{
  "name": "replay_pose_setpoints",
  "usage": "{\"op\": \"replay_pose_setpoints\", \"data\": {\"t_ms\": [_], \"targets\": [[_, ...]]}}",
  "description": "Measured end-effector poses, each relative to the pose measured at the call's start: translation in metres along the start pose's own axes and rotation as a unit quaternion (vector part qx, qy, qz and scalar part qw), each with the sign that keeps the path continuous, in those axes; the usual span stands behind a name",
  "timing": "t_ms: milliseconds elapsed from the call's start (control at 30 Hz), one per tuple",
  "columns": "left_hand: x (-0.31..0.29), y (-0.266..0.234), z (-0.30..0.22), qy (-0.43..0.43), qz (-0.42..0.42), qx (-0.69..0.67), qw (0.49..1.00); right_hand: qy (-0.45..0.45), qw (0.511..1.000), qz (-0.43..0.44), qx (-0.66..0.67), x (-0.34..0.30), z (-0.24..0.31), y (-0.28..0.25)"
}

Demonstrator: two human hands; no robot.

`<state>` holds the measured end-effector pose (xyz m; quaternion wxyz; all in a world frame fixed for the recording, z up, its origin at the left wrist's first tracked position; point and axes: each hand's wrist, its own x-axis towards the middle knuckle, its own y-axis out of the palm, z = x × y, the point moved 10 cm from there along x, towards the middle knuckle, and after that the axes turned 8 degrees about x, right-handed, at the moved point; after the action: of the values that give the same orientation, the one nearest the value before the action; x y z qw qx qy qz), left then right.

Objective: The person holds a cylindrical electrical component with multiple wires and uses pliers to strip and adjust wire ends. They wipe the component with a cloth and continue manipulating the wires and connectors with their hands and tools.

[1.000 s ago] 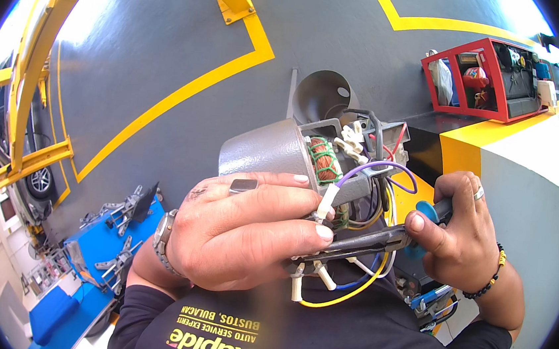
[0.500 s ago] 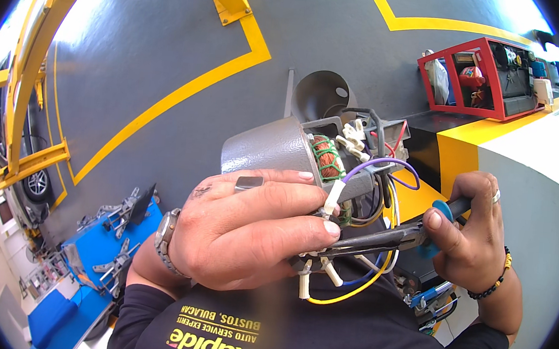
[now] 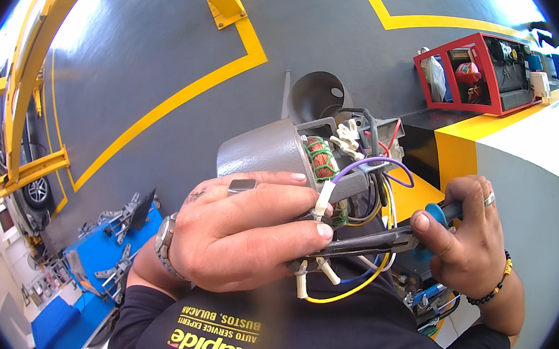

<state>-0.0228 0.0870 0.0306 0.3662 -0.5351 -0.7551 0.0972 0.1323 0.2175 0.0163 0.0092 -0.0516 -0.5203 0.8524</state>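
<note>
My left hand [image 3: 241,231] is closed round a small dark part with white-sleeved wire terminals [image 3: 302,284], mostly hidden under the fingers. Long-nose pliers [image 3: 373,241] with blue handle guards are gripped in my right hand [image 3: 463,240]; their jaws reach to my left fingertips, where the tips are hidden. Behind my left hand lies a grey metal motor housing [image 3: 262,150], with a copper winding [image 3: 321,158] laced in green cord at its open end. A purple wire [image 3: 377,160] loops above the pliers, and a yellow wire [image 3: 338,302] curves below them.
A grey cylinder [image 3: 316,94] stands behind the housing. To the right are a white-topped counter [image 3: 527,156] and a red open-framed cabinet [image 3: 484,109]. A blue bench [image 3: 145,232] with metal clamps is at the lower left, and a yellow lift frame [image 3: 32,73] at the far left.
The view has shifted slightly. Both hands keep their grips, and the pliers stay at the part under my left fingers.
</note>
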Motion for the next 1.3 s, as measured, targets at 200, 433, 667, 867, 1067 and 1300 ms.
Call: {"op": "replay_pose_setpoints", "data": {"t_ms": [200, 433, 667, 867, 1067, 1300], "targets": [[-0.001, 0.001, 0.001, -0.014, 0.017, 0.005, 1.0, -0.012, 1.0, -0.007, -0.001, -0.001, 0.0, 0.004], [0.0, 0.002, 0.002, -0.038, 0.059, 0.022, 0.997, -0.051, 0.998, -0.023, -0.023, -0.001, 0.002, 0.009], [-0.002, 0.002, 0.002, -0.054, 0.061, 0.04, 0.996, -0.066, 0.996, -0.032, -0.043, 0.001, 0.003, 0.014], [-0.001, 0.003, 0.002, -0.061, 0.071, 0.038, 0.995, -0.057, 0.996, -0.039, -0.062, -0.006, 0.006, 0.02], [0.002, 0.002, 0.001, -0.04, 0.052, 0.019, 0.998, -0.025, 0.999, -0.022, -0.013, -0.007, 0.007, 0.012], [0.002, 0.0, -0.003, -0.024, 0.052, 0.041, 0.998, -0.007, 0.999, -0.029, 0.036, -0.005, 0.004, 0.013]]}}
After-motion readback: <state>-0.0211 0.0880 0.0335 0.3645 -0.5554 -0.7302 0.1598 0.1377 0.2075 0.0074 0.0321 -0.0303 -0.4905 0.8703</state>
